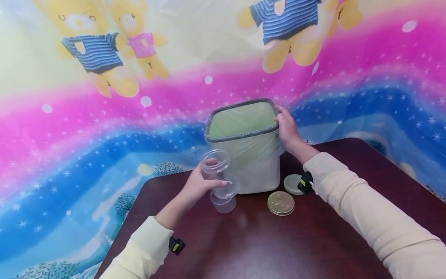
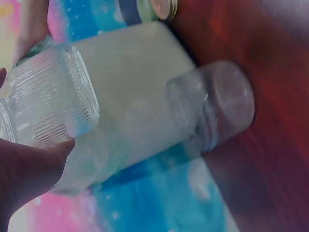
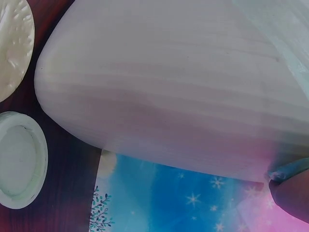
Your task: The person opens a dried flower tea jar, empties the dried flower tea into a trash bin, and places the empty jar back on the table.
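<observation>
My left hand [image 1: 199,185] grips a clear ribbed jar [image 1: 230,189], its round open mouth tilted up, in front of the bin. A second clear jar [image 1: 224,206] stands on the table just below it; in the left wrist view this jar [image 2: 231,96] is apart from the held jar [image 2: 46,96]. The pale bin [image 1: 256,170] has a grey rim and a thin clear bag folded over it. At its right side my right hand [image 1: 288,128] holds the rim, fingers on top. In the right wrist view the bin's wall [image 3: 154,87] hides most of that hand.
Gold lids [image 1: 280,202], seemingly stacked, lie in front of the bin on the dark wooden table [image 1: 278,244]. Beside them is a whitish-green lid [image 1: 292,183], partly behind the right wrist camera [image 1: 306,183]. A printed bear curtain [image 1: 195,50] hangs behind the table.
</observation>
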